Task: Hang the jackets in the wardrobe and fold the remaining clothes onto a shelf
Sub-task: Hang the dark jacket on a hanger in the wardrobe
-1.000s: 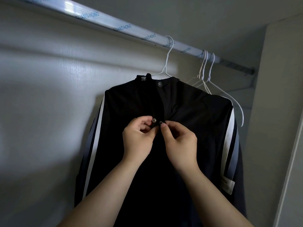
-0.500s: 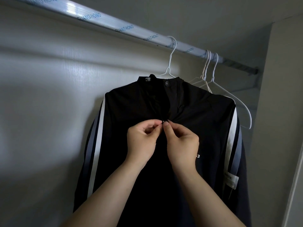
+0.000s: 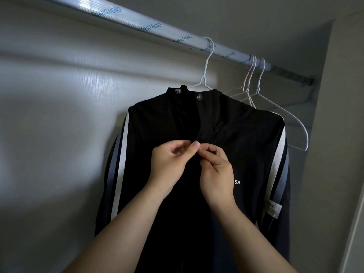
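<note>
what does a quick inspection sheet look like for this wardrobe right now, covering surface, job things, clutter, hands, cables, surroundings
surface: no shelf or table in view, only the wardrobe's pale back panel
job's things: black jacket with white sleeve stripes hangs on a white wire hanger hooked over the rail; collar snap shows at the top
clutter: spare white hangers, bare, on the rail to the right of the jacket
hands: left hand and right hand both pinch the jacket's front at chest height, fingertips meeting at the opening
cables: nothing seen
surroundings: wardrobe side wall at right
</note>
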The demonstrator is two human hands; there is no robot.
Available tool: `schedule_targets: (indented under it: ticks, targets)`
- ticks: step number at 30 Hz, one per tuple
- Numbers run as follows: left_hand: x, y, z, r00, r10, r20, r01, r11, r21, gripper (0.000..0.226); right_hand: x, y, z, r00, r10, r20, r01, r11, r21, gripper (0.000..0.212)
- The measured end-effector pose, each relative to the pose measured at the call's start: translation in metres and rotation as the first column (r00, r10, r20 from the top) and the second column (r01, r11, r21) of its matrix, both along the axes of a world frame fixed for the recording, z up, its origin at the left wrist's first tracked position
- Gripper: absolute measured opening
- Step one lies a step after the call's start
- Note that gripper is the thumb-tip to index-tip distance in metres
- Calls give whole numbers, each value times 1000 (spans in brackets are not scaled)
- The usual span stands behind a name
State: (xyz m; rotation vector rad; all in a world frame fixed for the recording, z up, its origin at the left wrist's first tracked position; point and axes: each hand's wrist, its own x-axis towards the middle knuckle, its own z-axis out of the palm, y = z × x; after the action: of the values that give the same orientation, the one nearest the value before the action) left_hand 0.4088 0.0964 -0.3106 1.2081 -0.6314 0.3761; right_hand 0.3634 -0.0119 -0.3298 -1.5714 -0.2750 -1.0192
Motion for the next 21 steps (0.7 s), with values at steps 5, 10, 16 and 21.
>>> schedule_targets:
  ticks: [5,10,16,21]
  targets:
    - [3,0,6,999,30,22,-33,994,109,9,5,-1,-7,999,36,-3,-36,999,-7,39]
    - [11,-4,9,919,325,222,-392,814,429,32,4,-2,-6,990,143,16,-144,988,64,43]
    - [15,-3,11,890,307,338,-428,819,383,36,3,-6,4,977,207,41,-210,975,67,46]
    - [19,-3,13,868,325,376,-461,807,368,41,7,-9,1,976,217,13,-217,970,106,54]
